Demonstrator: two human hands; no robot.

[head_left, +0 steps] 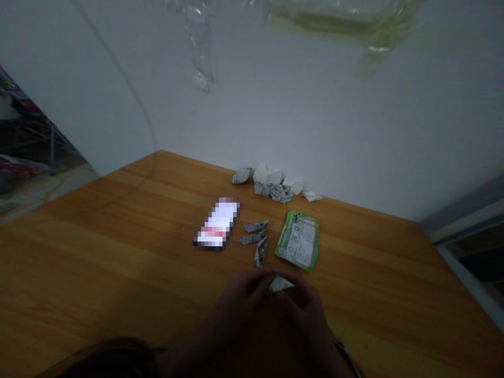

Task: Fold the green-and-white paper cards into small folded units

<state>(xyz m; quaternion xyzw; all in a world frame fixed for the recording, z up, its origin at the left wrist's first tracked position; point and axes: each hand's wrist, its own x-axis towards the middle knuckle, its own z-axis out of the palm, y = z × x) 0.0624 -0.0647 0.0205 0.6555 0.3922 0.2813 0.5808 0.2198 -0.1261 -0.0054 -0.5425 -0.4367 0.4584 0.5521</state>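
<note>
Pinched by left hand (241, 294) and right hand (309, 307): folded paper (280, 284); green packet (298, 241) bears print (305, 249) (seemingly illegible).

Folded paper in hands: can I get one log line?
left hand: holding folded paper; right hand: holding same; phone, green packet: on table

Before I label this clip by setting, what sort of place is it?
Probably an indoor room, perhaps at home: a wooden table against a pale wall with strips of tape, and clutter at left.
</note>
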